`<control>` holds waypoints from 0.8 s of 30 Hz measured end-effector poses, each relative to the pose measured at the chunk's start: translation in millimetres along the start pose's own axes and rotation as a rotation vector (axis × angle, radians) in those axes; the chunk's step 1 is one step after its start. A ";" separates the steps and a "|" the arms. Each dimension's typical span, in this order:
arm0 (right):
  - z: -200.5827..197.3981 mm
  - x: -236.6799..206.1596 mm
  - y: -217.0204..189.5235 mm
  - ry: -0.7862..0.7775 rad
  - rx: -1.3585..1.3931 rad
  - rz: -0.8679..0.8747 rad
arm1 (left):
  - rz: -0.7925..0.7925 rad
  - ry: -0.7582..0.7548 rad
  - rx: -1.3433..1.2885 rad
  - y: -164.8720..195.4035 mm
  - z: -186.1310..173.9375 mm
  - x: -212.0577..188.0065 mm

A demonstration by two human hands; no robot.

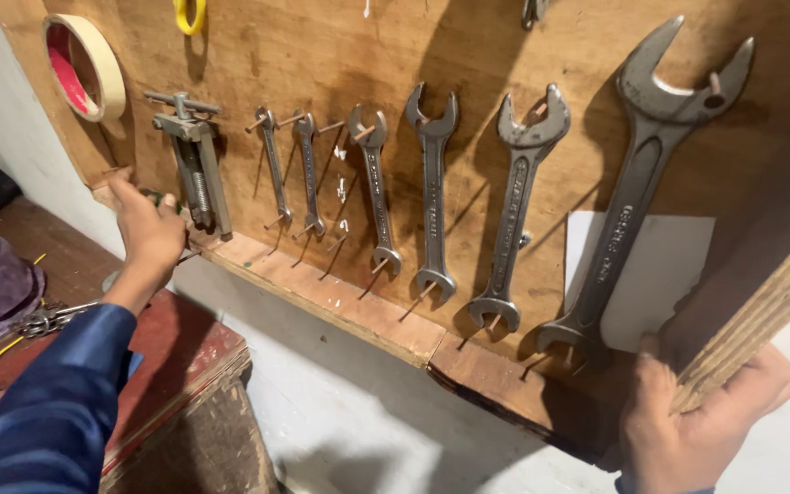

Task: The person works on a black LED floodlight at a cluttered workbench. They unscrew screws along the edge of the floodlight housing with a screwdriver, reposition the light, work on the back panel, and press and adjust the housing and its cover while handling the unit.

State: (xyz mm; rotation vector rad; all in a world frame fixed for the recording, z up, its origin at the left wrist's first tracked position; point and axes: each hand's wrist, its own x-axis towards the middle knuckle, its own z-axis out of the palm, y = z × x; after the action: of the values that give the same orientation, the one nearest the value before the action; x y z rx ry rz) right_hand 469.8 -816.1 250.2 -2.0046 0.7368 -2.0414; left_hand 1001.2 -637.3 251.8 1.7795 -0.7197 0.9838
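The person stands before a wooden tool board [322, 55] and grips it at both lower ends. The left hand [150, 233] is closed around the lower left corner, just beside a metal puller [192, 160] that hangs there, and the right hand [697, 416] is wrapped around the lower right edge, the fingers in front and the thumb behind the thick side of the board. The board leans against the pale wall, tilted, with its bottom strip [340, 302] running down toward the right. On it hang six open-ended spanners on nails, from small [272, 165] at the left to the biggest one [637, 183] at the right, and a roll of tape [84, 66] hangs at the upper left. In my judgement, to handle the board well, both hands should keep a firm hold and move together, slowly, so the board stays close to its present angle; the spanners only rest on nails, and a sudden tilt forward could let them slide off, the heavy one first. The red wooden counter [185, 348] below the left hand, with chain and yellow wire on it, is close, so the left corner should pass it with care.
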 end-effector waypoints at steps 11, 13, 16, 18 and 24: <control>0.8 0.9 -3.5 0.028 0.217 0.178 | -0.020 -0.336 0.238 -17.1 13.0 24.4; -0.1 0.2 -2.5 0.035 0.193 0.174 | 0.024 -0.345 0.346 -19.1 11.8 24.3; 0.7 -1.5 1.3 0.035 0.006 0.065 | 0.068 -0.381 0.332 -22.9 5.4 16.9; 2.0 -4.7 3.8 0.038 -0.051 0.043 | 0.059 -0.404 0.312 -19.8 -4.7 15.0; 5.9 -11.0 7.1 0.036 -0.041 0.093 | -0.080 -0.400 0.332 -7.3 -15.0 12.9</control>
State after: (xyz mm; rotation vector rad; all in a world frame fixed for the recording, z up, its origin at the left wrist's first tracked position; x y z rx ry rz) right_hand 474.9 -818.4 237.0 -1.9204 0.8688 -2.0305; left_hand 1009.0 -621.3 263.0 2.3178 -0.7524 0.7288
